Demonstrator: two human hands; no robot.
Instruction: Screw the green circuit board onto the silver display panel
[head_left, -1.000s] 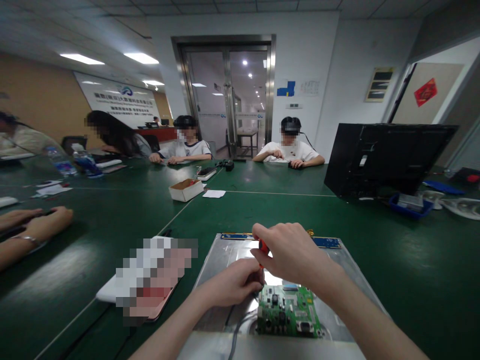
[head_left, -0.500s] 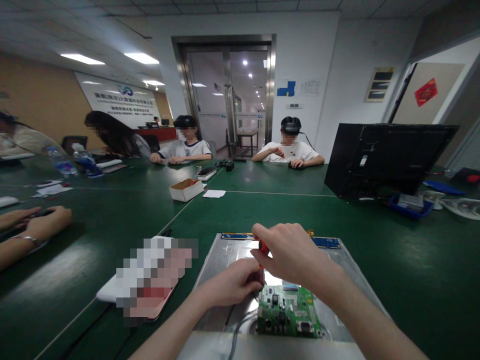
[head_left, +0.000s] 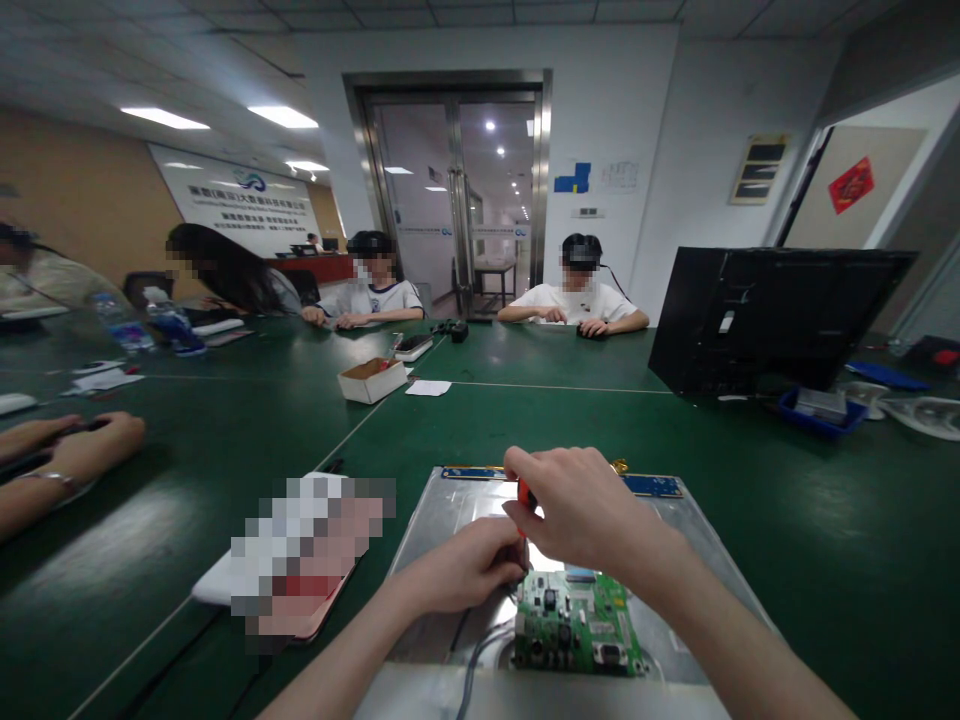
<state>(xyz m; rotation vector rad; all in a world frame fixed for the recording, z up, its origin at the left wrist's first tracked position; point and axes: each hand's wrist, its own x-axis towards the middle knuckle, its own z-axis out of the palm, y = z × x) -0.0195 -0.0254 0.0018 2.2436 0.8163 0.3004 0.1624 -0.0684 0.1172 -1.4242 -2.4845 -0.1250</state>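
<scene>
My right hand [head_left: 581, 505] is closed round the red-orange handle of a screwdriver [head_left: 525, 494], which points down over the metal panel. Low beside it, my left hand [head_left: 480, 560] has its fingers pinched together near the screwdriver's lower end; whether they grip the shaft or a small part is hidden. Just under my hands, a green circuit board [head_left: 574, 622] lies on the silvery back of the flat display panel [head_left: 697, 560]. Along the panel's far edge runs a narrow blue board strip [head_left: 652, 486]. A grey cable [head_left: 471, 668] trails from the board's left side.
Left of the panel lies a blurred-out white and pink item [head_left: 322, 560]. Farther off stand a small white box [head_left: 373, 381], a black monitor [head_left: 772, 320] and a blue tray [head_left: 821, 415]. A co-worker's hands [head_left: 97, 448] rest at the left; others sit across the green table [head_left: 570, 410].
My hands and the screwdriver have hardly moved, and the panel is still. Across the table, one co-worker's raised hand has come down to the tabletop.
</scene>
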